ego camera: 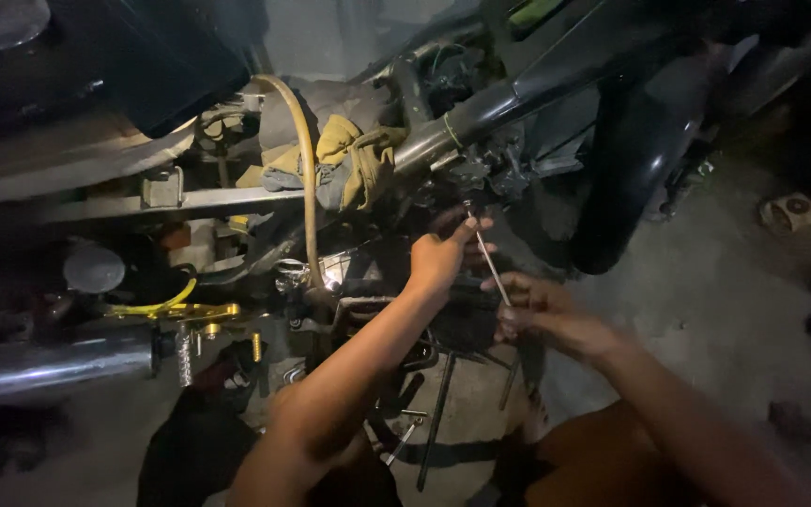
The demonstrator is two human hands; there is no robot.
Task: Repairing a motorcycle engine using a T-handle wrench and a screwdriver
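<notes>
Dim garage floor [706, 310], grey concrete, motorcycle frame [518, 94] filling the view above my hands. Lighting poor, so detail near the engine is murky.

Right hand [542, 314]: fingers closed around the lower end of a thin metal rod [488, 255], looks like a long screwdriver or probe shaft, can't tell which. Rod runs up and away from that grip, tilted, its tip going into the dark cluster of parts [481, 174] under the frame tube. Tip contact itself is hidden.

Left hand [441, 255]: just beside the rod, higher up than the right, fingers curled toward the shaft. Whether it actually pinches the shaft or just steadies a part behind it, can't tell.

Around the grip: yellow hose [304, 160] curving down to the left, yellow-grey work gloves [349, 160] draped on the frame above-left, loose long tools [438, 413] on the floor below, chrome exhaust pipe [49, 366] far left.

My read on doing this well:
- keep the rod in line with whatever the tip sits in; at this tilt it could slip off
- left hand guides near the tip, right hand does the turning or pushing
- small force only, I can't see the seat
- get more light in before committing
</notes>
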